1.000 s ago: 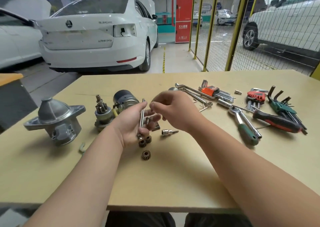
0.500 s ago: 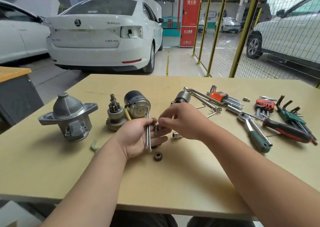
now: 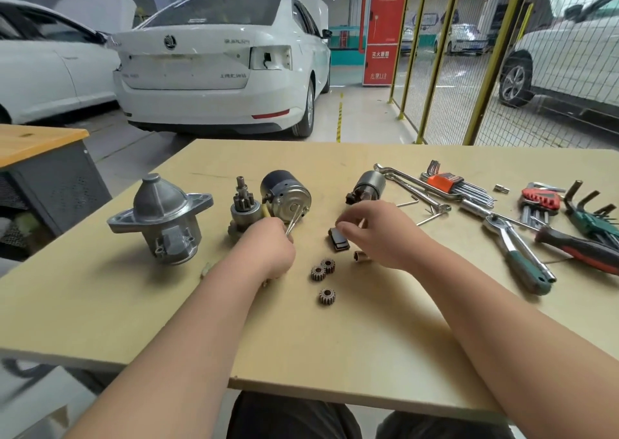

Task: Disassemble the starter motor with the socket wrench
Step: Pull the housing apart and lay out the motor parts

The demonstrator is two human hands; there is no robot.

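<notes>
Hands now apart. My left hand (image 3: 268, 251) grips through-bolts (image 3: 294, 220), lowered toward bench (image 3: 134, 304); right hand (image 3: 378, 234) pulled away, fingers curled, contents undeterminable. Bolts out.

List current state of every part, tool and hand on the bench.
left hand: grips long bolt
right hand: fingers curled by black block; whether it holds anything is unclear
nose housing: standing nose up, detached
pinion drive: upright, detached
motor can: on its side
three gears: loose, two touching
socket: on its side, off wrench
socket wrench: lying untouched
</notes>
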